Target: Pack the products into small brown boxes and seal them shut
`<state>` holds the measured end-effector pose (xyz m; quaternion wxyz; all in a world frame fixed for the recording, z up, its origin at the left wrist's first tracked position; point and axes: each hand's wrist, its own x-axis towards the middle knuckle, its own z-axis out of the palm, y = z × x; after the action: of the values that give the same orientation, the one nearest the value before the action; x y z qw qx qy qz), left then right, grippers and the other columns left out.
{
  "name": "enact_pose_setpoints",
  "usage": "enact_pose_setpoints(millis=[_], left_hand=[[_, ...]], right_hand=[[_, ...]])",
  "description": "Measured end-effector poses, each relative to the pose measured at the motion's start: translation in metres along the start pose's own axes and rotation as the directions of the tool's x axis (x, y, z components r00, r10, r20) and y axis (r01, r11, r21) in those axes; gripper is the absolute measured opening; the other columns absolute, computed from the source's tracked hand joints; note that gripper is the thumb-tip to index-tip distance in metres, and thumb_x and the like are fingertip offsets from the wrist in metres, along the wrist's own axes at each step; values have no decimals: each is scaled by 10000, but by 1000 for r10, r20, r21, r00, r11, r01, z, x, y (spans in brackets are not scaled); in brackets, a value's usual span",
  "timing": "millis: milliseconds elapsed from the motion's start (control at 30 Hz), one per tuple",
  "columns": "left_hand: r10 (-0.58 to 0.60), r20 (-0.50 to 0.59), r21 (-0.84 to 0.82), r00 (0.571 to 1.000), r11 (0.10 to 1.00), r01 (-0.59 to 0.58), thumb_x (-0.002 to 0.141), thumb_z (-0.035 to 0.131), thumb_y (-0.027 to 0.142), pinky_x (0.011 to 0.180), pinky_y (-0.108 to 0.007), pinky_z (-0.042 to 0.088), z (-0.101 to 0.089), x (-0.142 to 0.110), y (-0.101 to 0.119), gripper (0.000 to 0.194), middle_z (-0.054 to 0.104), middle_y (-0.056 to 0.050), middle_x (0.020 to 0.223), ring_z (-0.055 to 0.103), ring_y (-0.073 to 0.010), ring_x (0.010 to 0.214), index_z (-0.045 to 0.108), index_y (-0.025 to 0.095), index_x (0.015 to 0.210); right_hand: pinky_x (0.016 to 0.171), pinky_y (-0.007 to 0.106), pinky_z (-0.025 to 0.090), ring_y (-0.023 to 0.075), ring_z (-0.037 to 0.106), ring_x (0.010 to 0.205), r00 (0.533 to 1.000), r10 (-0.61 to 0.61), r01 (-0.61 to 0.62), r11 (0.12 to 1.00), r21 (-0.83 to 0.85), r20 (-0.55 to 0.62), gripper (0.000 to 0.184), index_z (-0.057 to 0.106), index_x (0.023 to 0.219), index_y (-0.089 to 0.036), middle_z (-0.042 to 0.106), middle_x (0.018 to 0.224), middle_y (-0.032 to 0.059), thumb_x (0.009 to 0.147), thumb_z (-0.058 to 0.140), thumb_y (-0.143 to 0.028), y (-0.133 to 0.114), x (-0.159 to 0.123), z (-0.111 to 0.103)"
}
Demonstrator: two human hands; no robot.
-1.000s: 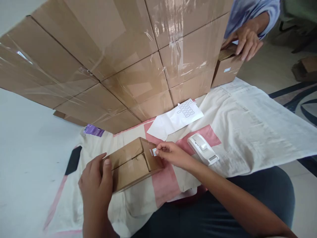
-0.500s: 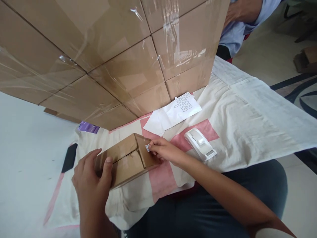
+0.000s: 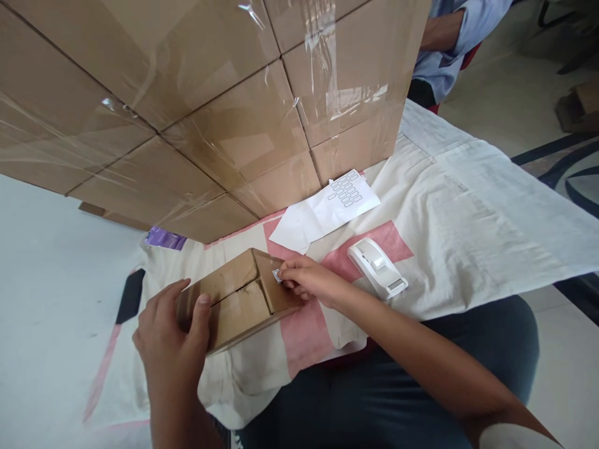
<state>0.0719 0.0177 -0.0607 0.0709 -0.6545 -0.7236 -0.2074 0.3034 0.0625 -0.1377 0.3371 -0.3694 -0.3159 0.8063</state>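
A small brown cardboard box [image 3: 238,308] rests on the cloth in front of me. Its left end is gripped by my left hand [image 3: 172,330], thumb on top and fingers along the far side. At the box's right end, my right hand [image 3: 304,275] pinches a small white sticker [image 3: 276,275] against the side face. Part of the sticker is covered by the fingertips. Right of that hand lies a white tape dispenser [image 3: 377,268]. Beyond the box is a white paper sheet [image 3: 327,211] with rows of small outlined labels.
A tall stack of taped cardboard boxes [image 3: 224,125] rises just behind the paper. The cloth [image 3: 468,231] is cream with pink patches. A black flat object [image 3: 130,295] and a purple packet [image 3: 165,238] lie at left. Another person's arm [image 3: 442,32] shows at upper right.
Both hands keep nearly the same hold on the box and sticker. The view has shifted slightly, and the other person's arm at upper right has moved a little.
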Motion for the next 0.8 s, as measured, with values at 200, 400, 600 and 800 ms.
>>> enact_pose_setpoints(millis=[200, 400, 600, 800], left_hand=[[-14, 17, 10, 1000, 1000, 14, 926, 441, 625, 1124, -673, 383, -1, 0, 0, 532, 646, -129, 1318, 557, -423, 1308, 631, 250, 1253], [-11, 22, 10, 1000, 1000, 11, 929, 434, 648, 1121, -676, 382, 0, -1, -2, 538, 647, -126, 1322, 550, -419, 1323, 626, 261, 1249], [-35, 47, 5, 998, 999, 35, 930, 427, 642, 1118, -670, 388, -2, 0, 1, 543, 647, -132, 1315, 555, -416, 1314, 621, 253, 1255], [-51, 60, 11, 997, 999, 51, 912, 434, 646, 1114, -634, 411, -2, 2, 1, 546, 661, -118, 1283, 579, -399, 1283, 628, 258, 1243]], right_hand=[[398, 213, 132, 44, 269, 397, 999, 7, -8, 1000, -18, -34, 271, 473, 674, -203, 429, 549, -89, 893, 609, -288, 0, 1, 3], [399, 213, 135, 45, 264, 401, 998, 17, -18, 1000, -19, -54, 273, 464, 666, -204, 419, 540, -93, 891, 604, -270, -1, 1, 5], [396, 215, 134, 49, 260, 396, 999, 12, -14, 1000, -28, -52, 269, 466, 676, -208, 410, 543, -91, 897, 599, -286, 2, 3, 4], [391, 221, 121, 57, 243, 387, 999, -2, -2, 994, -112, -34, 327, 460, 699, -224, 344, 503, -110, 911, 663, -368, 5, 3, 1]])
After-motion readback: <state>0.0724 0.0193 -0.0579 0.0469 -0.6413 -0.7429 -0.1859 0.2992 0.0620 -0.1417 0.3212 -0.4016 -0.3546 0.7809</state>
